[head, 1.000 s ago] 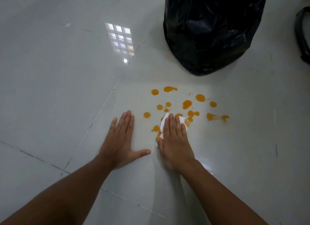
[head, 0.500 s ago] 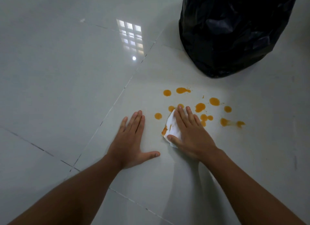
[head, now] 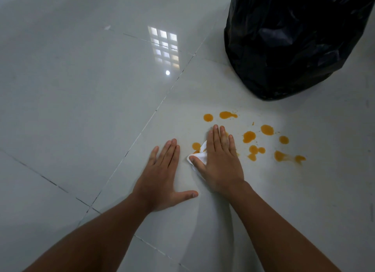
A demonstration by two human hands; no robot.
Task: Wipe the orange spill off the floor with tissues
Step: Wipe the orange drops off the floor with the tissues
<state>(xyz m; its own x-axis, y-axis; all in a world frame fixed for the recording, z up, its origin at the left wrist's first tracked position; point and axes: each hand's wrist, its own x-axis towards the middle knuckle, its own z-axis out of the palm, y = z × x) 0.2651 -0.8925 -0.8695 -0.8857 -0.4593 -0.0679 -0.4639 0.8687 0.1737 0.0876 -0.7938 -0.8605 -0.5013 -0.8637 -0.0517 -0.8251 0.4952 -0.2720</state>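
Right hand point(head: 220, 162) is flat on the tissue point(head: 199, 157), fingers straight and close together, thumb out toward 9 o'clock on the white edge. Flat palm spreads pressure so the tissue soaks and drags rather than bunches. Most of the tissue is hidden under the palm; the visible corner at the hand's 9–10 o'clock shows orange staining.

Left hand point(head: 162, 174) is planted palm-down on the floor point(head: 81, 89) just beside, fingers straight and together, thumb splayed toward 3 o'clock. Holds nothing; looks like a brace for body weight while leaning in.

Spill point(head: 249, 136): scattered orange drops, mostly at 1–3 o'clock from the right hand, two more at 12 just past the fingertips, one at 10 touching the tissue. Bulk still unwiped, so early in the job by my read.

Black bag point(head: 294, 38) sits at 1 o'clock, apart from the drops; likely the bin for used tissue. Nothing blocks the sweep to the right. Risk: one small tissue may saturate and smear.
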